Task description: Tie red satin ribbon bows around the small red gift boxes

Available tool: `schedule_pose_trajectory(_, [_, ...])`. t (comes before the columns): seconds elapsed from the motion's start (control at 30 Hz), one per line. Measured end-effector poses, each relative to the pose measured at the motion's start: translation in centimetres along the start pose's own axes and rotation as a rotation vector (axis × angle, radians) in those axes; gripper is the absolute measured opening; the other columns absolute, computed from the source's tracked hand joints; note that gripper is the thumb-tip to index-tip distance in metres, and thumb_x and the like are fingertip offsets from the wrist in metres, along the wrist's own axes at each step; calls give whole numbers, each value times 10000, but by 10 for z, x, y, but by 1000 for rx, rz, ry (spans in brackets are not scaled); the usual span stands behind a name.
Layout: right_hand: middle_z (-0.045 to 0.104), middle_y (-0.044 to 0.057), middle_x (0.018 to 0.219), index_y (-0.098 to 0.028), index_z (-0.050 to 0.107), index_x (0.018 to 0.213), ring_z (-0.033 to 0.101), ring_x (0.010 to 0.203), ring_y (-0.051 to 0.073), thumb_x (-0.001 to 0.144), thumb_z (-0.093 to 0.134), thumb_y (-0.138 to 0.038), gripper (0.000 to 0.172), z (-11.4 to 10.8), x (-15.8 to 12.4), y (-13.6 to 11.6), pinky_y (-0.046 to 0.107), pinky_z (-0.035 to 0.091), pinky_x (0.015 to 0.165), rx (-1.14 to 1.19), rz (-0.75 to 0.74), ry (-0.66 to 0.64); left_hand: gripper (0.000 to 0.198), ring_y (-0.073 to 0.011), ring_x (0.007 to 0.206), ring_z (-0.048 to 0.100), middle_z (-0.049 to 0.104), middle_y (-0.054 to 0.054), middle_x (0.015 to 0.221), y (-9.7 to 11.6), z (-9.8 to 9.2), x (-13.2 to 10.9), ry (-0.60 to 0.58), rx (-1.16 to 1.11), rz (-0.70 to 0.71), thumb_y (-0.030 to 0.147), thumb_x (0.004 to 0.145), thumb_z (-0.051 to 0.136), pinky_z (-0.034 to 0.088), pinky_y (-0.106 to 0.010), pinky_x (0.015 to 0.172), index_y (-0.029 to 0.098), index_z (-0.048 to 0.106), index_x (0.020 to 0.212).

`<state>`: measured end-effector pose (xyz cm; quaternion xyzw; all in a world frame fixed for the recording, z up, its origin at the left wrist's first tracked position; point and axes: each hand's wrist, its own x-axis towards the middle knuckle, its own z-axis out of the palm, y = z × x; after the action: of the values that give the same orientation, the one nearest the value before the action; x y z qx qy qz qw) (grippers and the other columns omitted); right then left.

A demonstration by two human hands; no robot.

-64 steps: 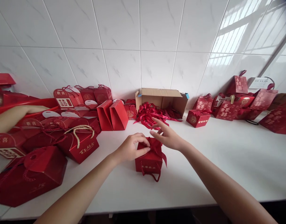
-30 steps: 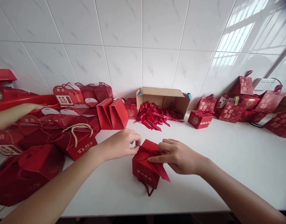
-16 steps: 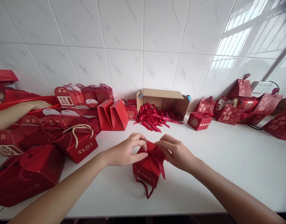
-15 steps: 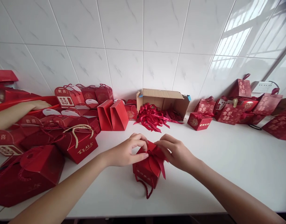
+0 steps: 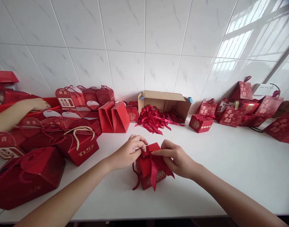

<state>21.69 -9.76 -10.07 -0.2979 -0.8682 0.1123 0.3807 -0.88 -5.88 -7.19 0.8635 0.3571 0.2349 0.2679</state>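
Note:
A small red gift box (image 5: 146, 181) stands on the white table in front of me, with a red ribbon (image 5: 154, 175) at its top whose tails hang down the near side. My left hand (image 5: 129, 151) is closed at the box's upper left, its fingertips pinching the ribbon at the knot. From the other side my right hand (image 5: 178, 157) has its index finger pressed to the ribbon by the knot, the other fingers curled near the top. A red twisted cord (image 5: 135, 179) hangs at the box's left side.
Red gift boxes (image 5: 80, 148) crowd the left, where another person's hand (image 5: 38, 104) reaches in. A cardboard box (image 5: 163, 95) at the wall holds loose red ribbons (image 5: 151, 118). More gift boxes (image 5: 233, 116) stand on the right, by a power strip (image 5: 263, 89).
The gift box has turned, so a different side with a gold emblem faces me and the cord hangs at the left. Both hands have shifted slightly around the ribbon knot.

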Motion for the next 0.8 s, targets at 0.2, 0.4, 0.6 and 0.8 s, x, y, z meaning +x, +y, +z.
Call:
schedule_pose_trajectory(0.2, [436, 45, 819, -244, 635, 1172, 467, 696, 124, 870, 362, -33, 459, 1, -3, 2, 267, 496, 619, 24, 1, -36, 238, -225, 1072, 451, 608, -17, 1027, -1, 2, 2, 98, 139, 25, 108, 748, 394, 385, -386, 949, 194, 546, 588])
schedule_pose_trajectory(0.4, [417, 34, 799, -270, 671, 1119, 467, 693, 124, 884, 372, -51, 438, 2, -5, 2, 261, 483, 586, -15, -3, -38, 135, -214, 967, 496, 617, -36, 980, 2, 1, 3, 12, -221, -74, 135, 663, 357, 464, -307, 753, 181, 437, 565])
schedule_pose_trajectory(0.6, [427, 36, 847, -303, 685, 1090, 478, 738, 121, 885, 404, -68, 419, 2, -6, 2, 261, 479, 620, -18, 38, -65, 256, -173, 839, 534, 605, -47, 958, 11, 13, 6, 12, -275, -136, 373, 797, 517, 457, -298, 761, 170, 511, 641])
schedule_pose_trajectory(0.8, [375, 25, 806, -334, 683, 1088, 433, 701, 121, 874, 420, -63, 433, -2, -7, 3, 256, 437, 589, -69, 36, -100, 190, -150, 837, 582, 583, -59, 1052, 9, 22, 8, 26, -301, -175, 331, 744, 632, 476, -281, 793, 166, 614, 837])
